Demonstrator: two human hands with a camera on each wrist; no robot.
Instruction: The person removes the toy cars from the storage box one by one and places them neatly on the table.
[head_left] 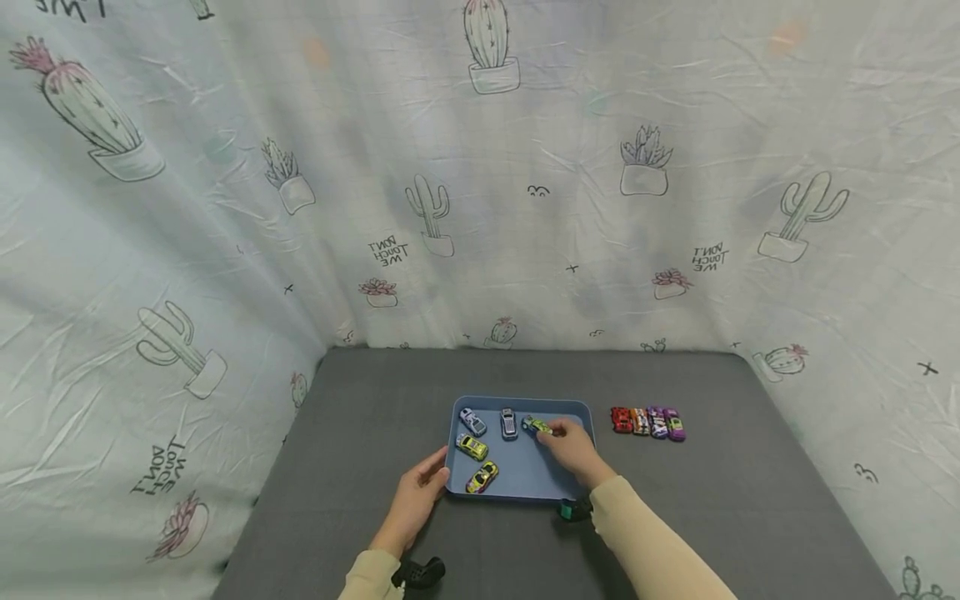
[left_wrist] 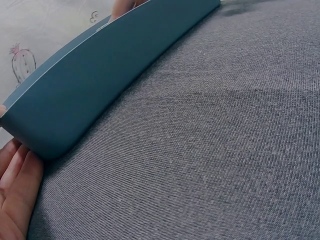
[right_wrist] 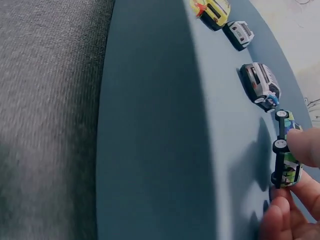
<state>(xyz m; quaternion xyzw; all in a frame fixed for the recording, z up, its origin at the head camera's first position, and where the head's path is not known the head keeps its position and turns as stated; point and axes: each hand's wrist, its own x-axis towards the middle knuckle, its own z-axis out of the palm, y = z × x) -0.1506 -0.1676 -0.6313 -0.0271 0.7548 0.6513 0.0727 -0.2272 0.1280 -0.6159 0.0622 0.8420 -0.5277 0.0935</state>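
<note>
My right hand [head_left: 573, 452] pinches a green and blue toy car [head_left: 536, 425] between thumb and fingers over the right half of a blue tray [head_left: 517, 497]. In the right wrist view this toy car [right_wrist: 286, 150] is tilted, its wheels facing sideways, with a shadow on the tray floor. My left hand [head_left: 417, 495] holds the tray's left side near the front corner; in the left wrist view, its fingers [left_wrist: 22, 187] lie against the outer wall. Inside the tray are a grey toy car [head_left: 508, 423], a silver-blue one [head_left: 472, 422] and two yellow ones, one behind [head_left: 472, 447] the other [head_left: 482, 477].
Right of the tray, several toy cars stand side by side in a row, from a red car [head_left: 622, 420] to a purple one [head_left: 675, 425]. Grey cloth covers the table [head_left: 360, 400]. A cactus-print curtain [head_left: 525, 250] hangs behind and at the sides.
</note>
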